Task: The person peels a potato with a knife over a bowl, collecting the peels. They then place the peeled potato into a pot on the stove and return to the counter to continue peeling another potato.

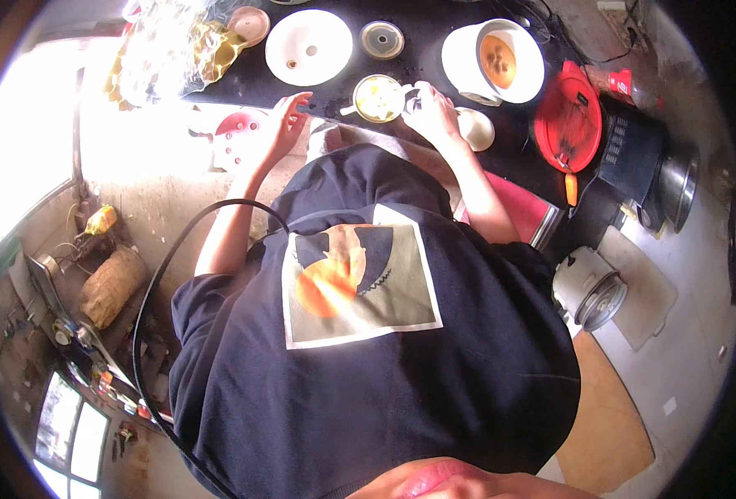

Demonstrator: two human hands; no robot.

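Note:
My left hand (288, 130) is raised at the table's near edge, fingers apart and holding nothing. To its right stands a small round bowl (377, 98) with pale yellow pieces inside and a lug on each side. My right hand (435, 115) is at the bowl's right lug, thumb and fingers closed around a small grey-and-white thing (413, 103), too blurred to name. Beside that wrist lies a rounded white object (476, 129). Further back is a white pot (458, 65) with an orange-brown inner bottom, tilted in this view.
On the dark table (399, 68) are a white plate (309, 47), a round lid (382, 40) and a bright plastic bag (162, 56). A red oval lid-like piece (567, 118) and a plastic bottle (645, 90) lie right. A red perforated stool (240, 134) stands left; a cooker (586, 284) sits right.

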